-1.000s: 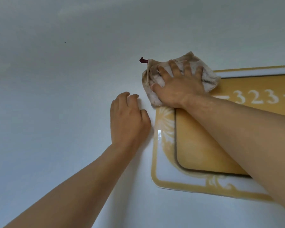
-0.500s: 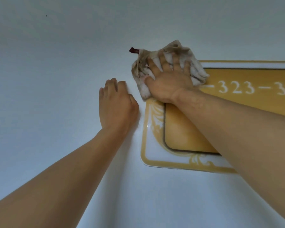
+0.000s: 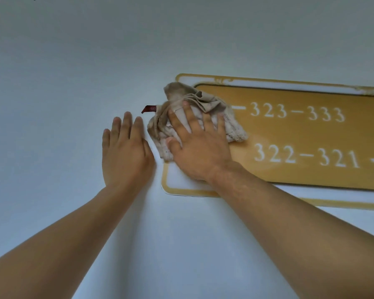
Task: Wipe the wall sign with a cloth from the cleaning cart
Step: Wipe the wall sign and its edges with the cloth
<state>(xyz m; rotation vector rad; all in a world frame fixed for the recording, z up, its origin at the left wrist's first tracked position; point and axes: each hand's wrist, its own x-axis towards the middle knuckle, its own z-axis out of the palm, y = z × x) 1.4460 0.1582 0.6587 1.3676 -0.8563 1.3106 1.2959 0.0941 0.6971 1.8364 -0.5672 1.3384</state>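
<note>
The wall sign (image 3: pixel 300 134) carries two lines of pale numerals on its gold panel: "323–333" above and "322–321" below, each with a dash running off toward a side, the upper one partly under the cloth and the lower one cut by the right edge of the view. The sign is a long rectangle mounted flat on the wall (image 3: pixel 73 83), its long axis running left to right and dipping slightly to the right as seen here; a white margin with a thin gold border and small scrollwork frames the darker gold panel. Its rounded left corners are both visible, while its right end runs out of view. A crumpled beige cloth (image 3: pixel 192 104) lies over the sign's left end, spilling past the left border onto the bare wall, with a small dark red tag (image 3: pixel 148 109) sticking out to the left; whatever is printed on the tag is too small to read. The right hand (image 3: pixel 200 147) presses the cloth flat against the sign with fingers spread and straight, not curled round it. The left hand (image 3: pixel 125 152) rests flat on the wall just beside the sign's left edge, fingers straight and together, holding nothing. Plain wall stretches wide to the left, above and below.
</note>
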